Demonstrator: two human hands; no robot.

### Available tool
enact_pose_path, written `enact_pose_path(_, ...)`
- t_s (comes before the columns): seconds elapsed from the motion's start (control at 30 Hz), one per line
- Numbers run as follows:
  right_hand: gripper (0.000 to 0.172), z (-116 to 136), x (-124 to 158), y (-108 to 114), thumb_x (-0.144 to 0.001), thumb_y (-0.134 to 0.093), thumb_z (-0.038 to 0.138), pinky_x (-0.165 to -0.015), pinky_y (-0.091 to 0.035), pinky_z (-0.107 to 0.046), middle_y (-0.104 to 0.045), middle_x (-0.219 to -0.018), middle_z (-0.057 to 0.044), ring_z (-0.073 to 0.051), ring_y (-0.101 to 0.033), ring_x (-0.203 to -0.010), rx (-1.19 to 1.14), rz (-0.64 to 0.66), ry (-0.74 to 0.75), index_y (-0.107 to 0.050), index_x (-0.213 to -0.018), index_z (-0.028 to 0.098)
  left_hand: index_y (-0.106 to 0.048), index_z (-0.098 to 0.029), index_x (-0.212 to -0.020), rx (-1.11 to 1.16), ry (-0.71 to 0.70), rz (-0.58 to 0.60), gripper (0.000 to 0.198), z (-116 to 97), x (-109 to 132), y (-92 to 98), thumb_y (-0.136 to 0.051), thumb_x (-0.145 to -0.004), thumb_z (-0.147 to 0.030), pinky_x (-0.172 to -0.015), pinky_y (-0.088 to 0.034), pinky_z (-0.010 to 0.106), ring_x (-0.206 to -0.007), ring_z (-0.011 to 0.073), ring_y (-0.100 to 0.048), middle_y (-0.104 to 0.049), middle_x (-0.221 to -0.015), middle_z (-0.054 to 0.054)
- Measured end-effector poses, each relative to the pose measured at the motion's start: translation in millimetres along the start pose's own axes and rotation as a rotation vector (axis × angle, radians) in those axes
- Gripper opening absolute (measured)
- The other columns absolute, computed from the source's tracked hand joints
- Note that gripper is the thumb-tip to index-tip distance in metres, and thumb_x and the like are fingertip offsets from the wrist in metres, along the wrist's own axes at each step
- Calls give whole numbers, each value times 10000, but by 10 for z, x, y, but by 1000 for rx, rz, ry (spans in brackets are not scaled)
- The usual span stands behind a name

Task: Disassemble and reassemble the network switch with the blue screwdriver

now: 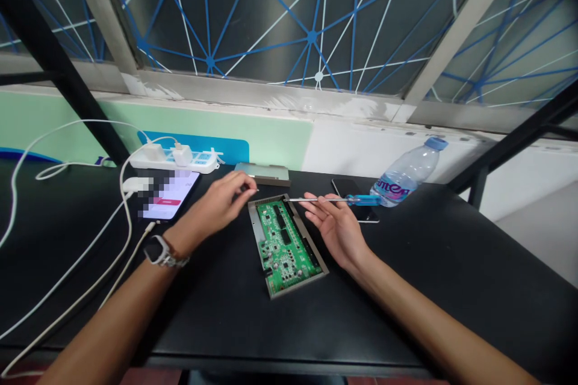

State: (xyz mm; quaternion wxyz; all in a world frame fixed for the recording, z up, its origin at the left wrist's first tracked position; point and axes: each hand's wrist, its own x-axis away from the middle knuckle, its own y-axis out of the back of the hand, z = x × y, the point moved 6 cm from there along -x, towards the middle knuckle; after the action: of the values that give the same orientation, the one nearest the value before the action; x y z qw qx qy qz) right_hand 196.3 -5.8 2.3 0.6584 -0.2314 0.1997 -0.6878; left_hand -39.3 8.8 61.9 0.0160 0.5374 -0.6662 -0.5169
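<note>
A green circuit board (285, 246) sits in a shallow metal tray (320, 274) on the black table. Beyond its upper left corner, my left hand (230, 195) is closed in a pinch, thumb against forefinger. A tiny glint shows at the fingertips, too small to name. My right hand (338, 230), palm turned up, holds a screwdriver (365, 200) by its shaft between thumb and fingers. The screwdriver lies nearly level, its blue clear handle to the right and its tip over the tray's far edge.
A metal cover (266, 174) lies behind the tray by the wall. At right, a water bottle (406, 173) tilts beside a dark phone (368, 215). On the left are a lit phone (168, 198), a power strip (203, 161) and loose white cables (129, 216).
</note>
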Motion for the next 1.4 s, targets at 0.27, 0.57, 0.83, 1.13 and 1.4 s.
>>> enact_pose_path(0.27, 349, -9, 23, -60, -759, -801, 213, -689, -570, -299, -786, -935, -83, -231, -756, -875, 104, 60, 16, -482, -899, 235, -693, -183, -781, -218, 345, 328, 127, 689, 172, 238, -571, -775, -217, -755, -491, 323, -789, 201, -642, -691, -855, 60)
enact_pose_path(0.57, 338, -29, 31, -61, -779, -791, 227, -649, -578, -289, -784, -913, -65, -231, -759, -861, 145, 84, 1, -477, -904, 240, -710, -201, -699, -228, 400, 331, 140, 828, 226, 169, -571, -703, -187, -731, -505, 311, -762, 204, -646, -707, -802, 53)
enact_pose_path(0.83, 332, -44, 31, -67, -785, -787, 237, -633, -583, -279, -783, -920, -72, -226, -758, -853, 161, 106, 2, -476, -902, 237, -726, -189, -966, -197, 438, 336, 281, 820, 228, 190, -648, -732, -323, -783, -530, 320, -838, 209, -668, -722, -963, 76)
enact_pose_path(1.13, 339, -55, 38, -75, -777, -797, 256, -631, -585, -279, -782, -908, -60, -225, -761, -841, 169, 123, 3, -488, -915, 240, -749, -212, -822, -109, 519, 370, 193, 916, 247, 99, -614, -693, -258, -761, -557, 300, -781, 216, -713, -761, -816, 44)
enact_pose_path(1.4, 339, -59, 50, -95, -775, -798, 266, -627, -590, -289, -788, -902, -57, -219, -764, -814, 198, 122, 4, -483, -896, 239, -758, -212, -738, -134, 470, 355, 141, 817, 201, 80, -633, -697, -263, -722, -548, 310, -746, 223, -711, -765, -780, 47)
